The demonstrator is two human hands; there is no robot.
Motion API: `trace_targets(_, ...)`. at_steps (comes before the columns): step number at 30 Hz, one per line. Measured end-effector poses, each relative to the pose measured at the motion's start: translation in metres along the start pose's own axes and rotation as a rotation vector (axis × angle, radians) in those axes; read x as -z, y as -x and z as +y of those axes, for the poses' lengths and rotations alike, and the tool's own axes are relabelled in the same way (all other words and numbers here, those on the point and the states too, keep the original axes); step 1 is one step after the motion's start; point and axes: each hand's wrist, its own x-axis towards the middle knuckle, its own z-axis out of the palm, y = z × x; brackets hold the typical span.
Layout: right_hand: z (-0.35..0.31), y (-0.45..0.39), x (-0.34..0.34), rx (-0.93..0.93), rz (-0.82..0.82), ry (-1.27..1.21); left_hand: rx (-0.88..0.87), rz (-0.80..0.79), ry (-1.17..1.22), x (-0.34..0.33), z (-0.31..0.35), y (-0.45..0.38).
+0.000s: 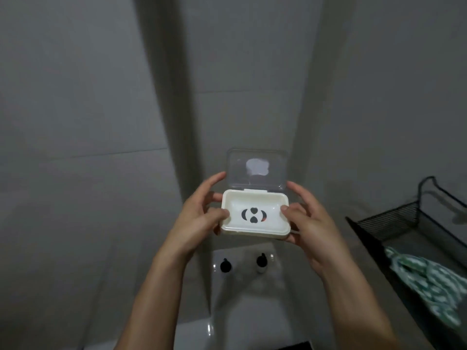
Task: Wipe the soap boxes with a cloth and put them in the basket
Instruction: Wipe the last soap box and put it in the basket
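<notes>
Soap box (255, 215): cream-white rectangular plastic tray with rounded corners, hinged clear plastic lid (257, 170) standing open and upright on its far edge. Tray floor pierced by dark drain cut-outs, two curved slots flanking two heart shapes. Lid carries a pale blurred patch near its centre. Position: held up in mid-frame, above a white ceramic sink (242, 286) with two dark fittings.

Left hand (199, 218): grasps the tray's left end, thumb on the rim, fingers wrapped behind; forearm rises from the near left.

Right hand (307, 218): grips the right end likewise, thumb tip on the rim, index finger raised beside the lid.

Far right: black wire-mesh basket (394, 221), well apart from the box; nearer, a green-and-white patterned cloth (429, 281) on the same dark shelf.
</notes>
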Motion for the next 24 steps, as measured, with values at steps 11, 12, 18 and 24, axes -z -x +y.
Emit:
trace_targets(11,0.042,0.024,-0.197,0.043,-0.467,0.171,0.089,0.569,-0.160,0.158,-0.002,0.141)
trace_targets(12,0.048,0.030,-0.219,0.054,-0.501,0.195,0.109,0.615,-0.195,0.174,-0.002,0.157)
trace_targets(18,0.087,0.082,-0.349,0.059,-0.731,0.240,0.195,0.840,-0.294,0.270,-0.008,0.261)
trace_targets(24,0.118,0.148,-0.463,0.051,-0.943,0.263,0.261,1.055,-0.259,0.343,-0.017,0.360)
